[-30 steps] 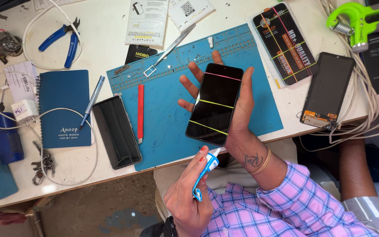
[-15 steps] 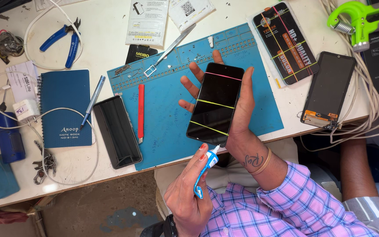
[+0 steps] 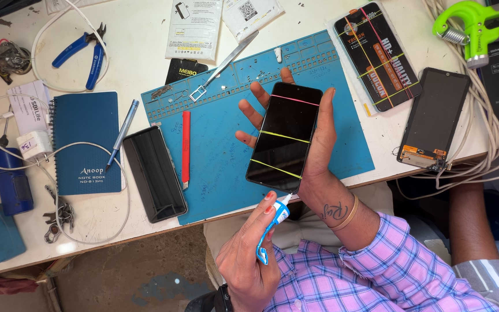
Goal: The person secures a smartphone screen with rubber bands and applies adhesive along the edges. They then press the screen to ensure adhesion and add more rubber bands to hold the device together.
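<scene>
My right hand (image 3: 319,159) lies palm up over the blue work mat (image 3: 215,167) and holds a black phone (image 3: 284,136) with thin coloured bands stretched across its dark screen. My left hand (image 3: 244,257) grips a small blue and white glue tube (image 3: 272,225). The tube's white nozzle touches the phone's lower edge. A purple plaid sleeve covers my right forearm.
On the mat lie a red blade tool (image 3: 186,144), long tweezers (image 3: 226,63) and a black phone case (image 3: 154,173). A blue notebook (image 3: 85,141), pen (image 3: 121,133), blue pliers (image 3: 85,49) and cables sit left. A loose screen (image 3: 434,118) lies right, above another person's arm (image 3: 469,222).
My left hand has lifted the glue tube, so its nozzle now meets the phone's bottom edge. The right hand and phone have stayed put.
</scene>
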